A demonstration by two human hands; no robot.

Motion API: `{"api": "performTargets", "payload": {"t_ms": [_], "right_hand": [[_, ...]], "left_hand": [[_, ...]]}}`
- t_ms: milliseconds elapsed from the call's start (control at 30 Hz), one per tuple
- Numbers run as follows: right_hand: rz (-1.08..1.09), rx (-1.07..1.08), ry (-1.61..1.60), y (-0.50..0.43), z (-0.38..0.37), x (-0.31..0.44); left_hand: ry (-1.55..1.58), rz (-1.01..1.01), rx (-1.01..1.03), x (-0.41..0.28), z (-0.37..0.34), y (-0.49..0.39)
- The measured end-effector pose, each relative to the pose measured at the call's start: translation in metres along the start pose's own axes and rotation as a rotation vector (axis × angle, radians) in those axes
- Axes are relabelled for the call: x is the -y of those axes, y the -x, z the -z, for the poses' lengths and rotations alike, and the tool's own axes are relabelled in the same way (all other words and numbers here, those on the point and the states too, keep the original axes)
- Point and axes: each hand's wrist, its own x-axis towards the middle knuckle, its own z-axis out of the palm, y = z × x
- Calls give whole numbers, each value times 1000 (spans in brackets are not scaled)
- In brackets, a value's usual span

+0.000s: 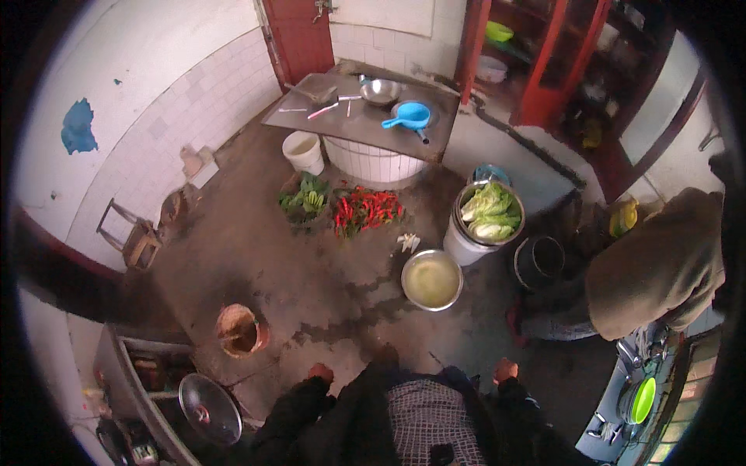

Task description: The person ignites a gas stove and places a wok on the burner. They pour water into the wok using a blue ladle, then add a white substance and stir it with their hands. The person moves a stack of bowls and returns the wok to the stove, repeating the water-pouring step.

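Observation:
My left hand (321, 373) hangs low over the concrete floor, out from its dark sleeve. On the other side of my checked apron (434, 416), my right hand (505, 370) is held away from my body. Nothing shows in either hand, but the fingers are too blurred to make out. Before me on the floor stands a metal basin (432, 280) of cloudy, yellowish liquid. Just behind it, leafy cabbages (491, 211) fill a bowl on top of a white bucket (466, 247). Red chillies (367, 211) lie in a heap beside a container of green leafy vegetables (304, 200).
A person (653, 268) bends over at the right, near a dark bucket (539, 262). At the left are an orange-rimmed bucket (240, 331), a glass pot lid (210, 409) and a small wooden stool (140, 242). A blue dipper (412, 116) rests on the low counter (361, 131).

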Motion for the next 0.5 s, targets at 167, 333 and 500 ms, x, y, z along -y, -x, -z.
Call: {"api": "performTargets", "payload": {"t_ms": [167, 333, 500], "right_hand": [[308, -140, 195, -140, 107, 107], [356, -54, -778, -275, 222, 249], [21, 388, -1828, -399, 315, 392]], "left_hand": [[-358, -76, 16, 65, 11, -54], [-429, -123, 259, 98, 12, -45], [43, 236, 165, 94, 44, -45]]}}
